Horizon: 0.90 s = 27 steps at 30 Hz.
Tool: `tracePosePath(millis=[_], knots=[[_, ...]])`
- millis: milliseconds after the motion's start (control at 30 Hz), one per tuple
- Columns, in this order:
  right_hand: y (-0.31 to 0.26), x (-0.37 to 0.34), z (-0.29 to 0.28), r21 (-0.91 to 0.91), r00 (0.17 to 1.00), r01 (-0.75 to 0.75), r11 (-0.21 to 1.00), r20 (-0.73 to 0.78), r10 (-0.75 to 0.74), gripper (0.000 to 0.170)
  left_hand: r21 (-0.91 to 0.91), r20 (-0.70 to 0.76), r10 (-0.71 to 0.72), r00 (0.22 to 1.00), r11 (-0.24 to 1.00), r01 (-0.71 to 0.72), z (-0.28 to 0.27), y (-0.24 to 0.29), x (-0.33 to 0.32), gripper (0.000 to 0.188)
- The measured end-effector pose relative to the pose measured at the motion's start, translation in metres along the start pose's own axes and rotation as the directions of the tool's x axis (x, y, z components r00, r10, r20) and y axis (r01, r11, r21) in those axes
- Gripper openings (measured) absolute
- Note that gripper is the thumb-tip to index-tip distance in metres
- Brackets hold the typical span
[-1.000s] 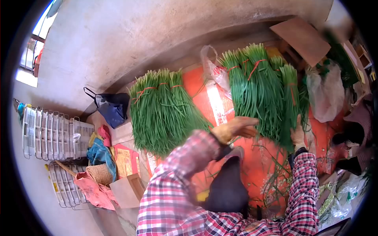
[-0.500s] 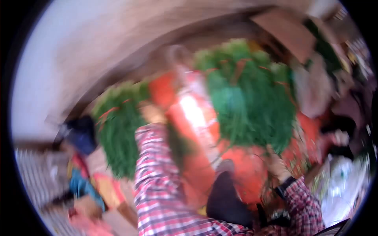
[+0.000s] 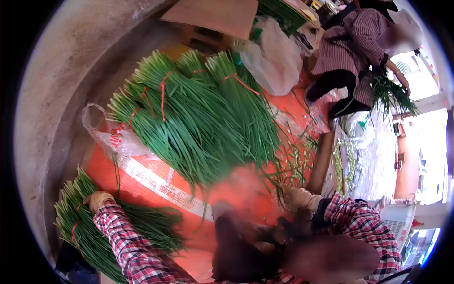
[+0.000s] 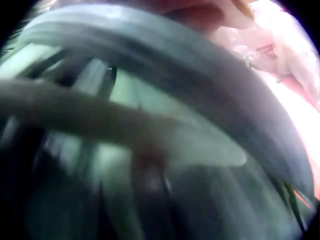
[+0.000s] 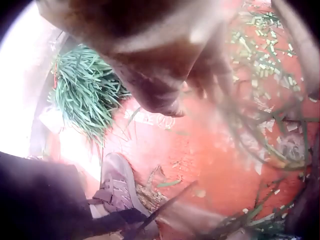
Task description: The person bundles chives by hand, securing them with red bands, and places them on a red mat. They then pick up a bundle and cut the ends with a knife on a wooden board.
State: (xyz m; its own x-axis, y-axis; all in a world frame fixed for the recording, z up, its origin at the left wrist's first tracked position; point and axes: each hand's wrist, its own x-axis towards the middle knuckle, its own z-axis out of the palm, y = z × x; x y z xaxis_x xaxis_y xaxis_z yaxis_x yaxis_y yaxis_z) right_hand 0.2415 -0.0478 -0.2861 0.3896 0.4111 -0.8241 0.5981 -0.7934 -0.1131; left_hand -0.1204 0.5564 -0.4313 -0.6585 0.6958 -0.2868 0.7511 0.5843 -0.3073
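Observation:
At the lower left of the head view, my left hand [image 3: 99, 199] grips a bundle of garlic chives [image 3: 78, 187] near its pale stem ends; red ties circle the bundles there. Flat green leaves [image 4: 210, 95] fill the left wrist view close up and hide most of that hand's grip. My right hand [image 3: 300, 196] hangs over the red floor sheet [image 3: 250, 189]. In the right wrist view its thumb and fingers [image 5: 215, 75] are apart, with blurred loose leaves [image 5: 250, 135] beside them. A larger pile of tied garlic chive bundles [image 3: 189, 113] lies between the hands, farther back.
A crumpled plastic bag [image 3: 120, 137] touches the larger pile, and another bag [image 3: 274, 57] stands behind it. Cut scraps [image 3: 293, 163] litter the sheet. Another person [image 3: 354, 52] at the right holds greens [image 3: 390, 94]. A dark-trousered leg [image 3: 236, 241] is between my arms.
The head view has swung to the right. My left hand has moved from over the sheet to the left bundles. My right hand has left the right pile and moved nearer my body.

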Motion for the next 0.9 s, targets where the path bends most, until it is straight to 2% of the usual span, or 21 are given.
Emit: tracePosePath(millis=[33, 67, 100, 167, 200, 233, 267, 300, 367, 433, 467, 500, 533, 567, 600, 633, 700, 733, 767, 833, 900], knots=[[0.009, -0.002, 0.005, 0.020, 0.996, 0.062, 0.998, -0.059, -0.061, 0.064, -0.046, -0.006, -0.062, 0.998, 0.997, 0.061, 0.010, 0.000, 0.020, 0.081], [0.021, -0.002, 0.014, 0.056, 0.979, 0.133, 0.990, -0.162, -0.122, 0.063, 0.714, 0.140, 0.243, 0.960, 0.646, -0.268, 0.068, 0.005, 0.093, 0.062], [0.026, -0.006, 0.018, 0.073, 0.981, 0.127, 0.989, -0.160, -0.114, 0.063, 0.794, 0.229, 0.449, 0.864, 0.427, -0.432, 0.035, -0.008, 0.054, 0.050], [0.036, -0.007, 0.016, 0.057, 0.994, 0.043, 0.997, -0.101, -0.037, 0.062, 0.578, 0.208, 0.278, 0.938, 0.738, -0.347, 0.024, -0.014, 0.040, 0.061], [0.030, 0.007, 0.013, 0.069, 0.994, 0.042, 0.997, -0.103, -0.035, 0.062, 0.553, 0.191, 0.324, 0.927, 0.744, -0.374, 0.049, -0.003, 0.090, 0.055], [0.034, 0.007, 0.020, 0.067, 0.990, 0.057, 0.996, -0.132, -0.048, 0.055, 0.813, 0.416, 0.617, 0.668, 0.076, -0.577, 0.024, -0.013, 0.066, 0.072], [0.036, 0.007, 0.029, 0.068, 0.986, 0.070, 0.995, -0.157, -0.059, 0.049, 0.583, 0.161, 0.697, 0.698, 0.504, -0.638, 0.040, -0.025, 0.080, 0.075], [0.037, 0.008, 0.033, 0.061, 0.980, 0.089, 0.994, -0.183, -0.077, 0.044, 0.160, -0.092, 0.638, 0.764, 0.767, -0.621, 0.057, -0.041, 0.097, 0.078], [0.020, 0.000, 0.021, 0.077, 0.993, 0.049, 0.996, -0.108, -0.041, 0.042, -0.351, -0.256, 0.651, 0.715, 0.626, -0.696, 0.012, -0.062, -0.002, 0.076], [0.011, 0.006, 0.018, 0.105, 0.989, 0.103, 0.989, -0.118, -0.090, 0.041, -0.537, -0.442, 0.727, 0.526, 0.255, -0.804, -0.003, -0.083, -0.083, 0.068], [0.013, 0.012, 0.020, 0.096, 0.993, 0.111, 0.989, -0.057, -0.106, 0.040, -0.568, -0.443, 0.723, 0.530, 0.231, -0.790, -0.029, -0.097, -0.141, 0.063], [0.013, 0.023, 0.020, 0.079, 0.990, 0.141, 0.987, 0.011, -0.142, 0.040, -0.470, -0.507, 0.738, 0.446, 0.197, -0.861, -0.037, -0.107, -0.167, 0.060], [-0.004, 0.029, 0.008, 0.141, 0.997, 0.023, 0.990, 0.068, -0.033, 0.042, -0.431, -0.286, 0.780, 0.557, 0.414, -0.802, -0.051, -0.123, -0.197, 0.085], [-0.046, 0.002, -0.027, 0.421, 1.000, -0.016, 0.907, 0.026, 0.006, 0.046, -0.490, -0.316, 0.819, 0.480, 0.292, -0.821, -0.041, -0.138, -0.208, 0.095], [-0.054, 0.012, -0.026, 0.352, 0.978, 0.189, 0.917, -0.151, -0.143, 0.051, -0.476, -0.374, 0.833, 0.408, 0.205, -0.855, -0.043, -0.150, -0.227, 0.096], [-0.057, 0.015, -0.025, 0.261, 0.907, 0.363, 0.895, -0.320, -0.274, 0.057, -0.458, -0.426, 0.848, 0.317, 0.100, -0.884, -0.045, -0.158, -0.245, 0.097], [-0.093, 0.006, -0.044, 0.567, 0.833, 0.553, 0.611, -0.362, -0.418, 0.067, -0.445, -0.456, 0.865, 0.211, -0.016, -0.896, -0.063, -0.171, -0.283, 0.096], [-0.112, -0.006, -0.061, 0.481, 0.743, 0.668, 0.567, -0.401, -0.535, 0.070, -0.562, -0.401, 0.904, 0.148, -0.115, -0.819, -0.072, -0.176, -0.293, 0.096], [-0.136, -0.018, -0.080, 0.390, 0.638, 0.769, 0.506, -0.428, -0.640, 0.072, -0.391, -0.565, 0.820, -0.087, -0.360, -0.847, -0.089, -0.168, -0.303, 0.100], [-0.165, -0.045, -0.102, 0.002, 0.506, 0.809, 0.587, -0.511, -0.695, 0.075, -0.556, -0.378, 0.923, -0.063, -0.281, -0.782, -0.103, -0.184, -0.326, 0.098], [-0.181, -0.070, -0.127, 0.353, 0.386, 0.914, 0.201, -0.604, -0.698, 0.078, -0.423, -0.424, 0.873, -0.240, -0.426, -0.800, -0.127, -0.179, -0.360, 0.100]])
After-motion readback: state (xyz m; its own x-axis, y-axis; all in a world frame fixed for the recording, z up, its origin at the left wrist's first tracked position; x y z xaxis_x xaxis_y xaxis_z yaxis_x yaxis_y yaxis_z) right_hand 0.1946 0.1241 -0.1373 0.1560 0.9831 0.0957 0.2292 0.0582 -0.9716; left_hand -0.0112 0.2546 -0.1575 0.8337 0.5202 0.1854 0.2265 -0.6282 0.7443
